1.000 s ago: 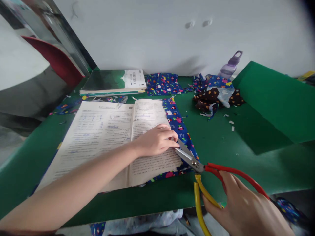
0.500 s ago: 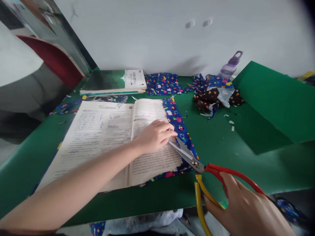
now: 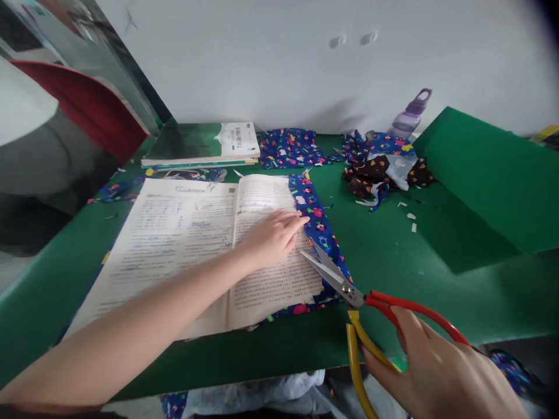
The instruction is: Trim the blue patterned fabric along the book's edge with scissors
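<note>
On a green desk (image 3: 379, 250), a person's left hand (image 3: 273, 237) lies with fingers outstretched across a book's (image 3: 174, 250) right page, fingertips at blue patterned cloth (image 3: 318, 218), while the right hand (image 3: 441, 364) grips red-and-yellow-handled scissors (image 3: 348, 290), their parted blades stretching ahead of it toward the left hand.

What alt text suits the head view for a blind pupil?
The right hand holds open red-and-yellow-handled metal scissors. The left hand rests on an open paper book on a green table, patterned blue fabric showing along the book's right edge.
</note>
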Available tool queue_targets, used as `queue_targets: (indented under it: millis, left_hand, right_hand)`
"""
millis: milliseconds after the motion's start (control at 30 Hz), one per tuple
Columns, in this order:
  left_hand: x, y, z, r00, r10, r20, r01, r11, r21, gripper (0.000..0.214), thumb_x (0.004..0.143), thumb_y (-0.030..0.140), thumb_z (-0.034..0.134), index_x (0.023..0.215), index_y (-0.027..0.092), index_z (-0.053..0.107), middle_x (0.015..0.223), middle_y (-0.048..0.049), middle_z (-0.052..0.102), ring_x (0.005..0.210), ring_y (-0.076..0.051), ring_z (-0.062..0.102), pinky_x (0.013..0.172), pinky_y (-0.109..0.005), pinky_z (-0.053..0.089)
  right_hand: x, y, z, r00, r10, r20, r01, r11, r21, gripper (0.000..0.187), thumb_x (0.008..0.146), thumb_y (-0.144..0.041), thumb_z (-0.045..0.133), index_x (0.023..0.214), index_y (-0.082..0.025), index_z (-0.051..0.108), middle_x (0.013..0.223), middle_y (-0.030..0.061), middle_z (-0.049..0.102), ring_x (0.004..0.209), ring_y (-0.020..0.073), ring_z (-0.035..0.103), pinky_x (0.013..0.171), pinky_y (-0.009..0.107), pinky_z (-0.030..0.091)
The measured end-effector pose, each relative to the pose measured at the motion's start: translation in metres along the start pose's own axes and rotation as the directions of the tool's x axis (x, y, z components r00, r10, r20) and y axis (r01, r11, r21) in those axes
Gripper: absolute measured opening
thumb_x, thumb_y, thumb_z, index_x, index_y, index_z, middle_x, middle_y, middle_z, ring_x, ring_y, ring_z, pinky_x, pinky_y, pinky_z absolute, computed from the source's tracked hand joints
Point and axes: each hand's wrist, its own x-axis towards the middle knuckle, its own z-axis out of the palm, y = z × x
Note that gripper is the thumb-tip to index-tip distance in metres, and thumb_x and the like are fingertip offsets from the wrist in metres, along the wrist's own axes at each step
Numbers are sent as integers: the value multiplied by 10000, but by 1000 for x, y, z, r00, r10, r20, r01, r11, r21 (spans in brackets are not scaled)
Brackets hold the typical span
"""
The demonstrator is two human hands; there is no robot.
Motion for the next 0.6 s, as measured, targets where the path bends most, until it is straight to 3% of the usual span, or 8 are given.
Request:
queue_targets:
  millis: [133,333,600]
  left_hand:
    - [0,0,0,1000,1,-3,-1,1000,-2,400,886,123,379,1283,140,426,1252,-103,537,1208,-197,450,1075,-405,315]
    - [1,1,-2,1000,-8,9,8,1000,8,388,886,126,389,1270,151,441,1248,-102,541,1199,-205,458,1060,-419,326]
    - [2,2,-4,998,-37,48,36,999,23,373,901,148,381,1267,130,446,1246,-104,538,1204,-193,447,1071,-389,309]
  right_hand:
    - [0,0,0,1000,-10,-2,10,1000,-10,506,696,-582,533,987,-169,546,609,14,640,420,202,589,299,309,415]
    - [-2,-1,3,1000,6,-17,-7,1000,-24,497,694,-587,516,959,-169,553,461,-22,556,345,206,547,265,324,374]
    - [-3,2,4,999,-24,-32,24,1000,5,484,706,-546,500,987,-155,543,497,-7,587,352,209,552,273,330,368]
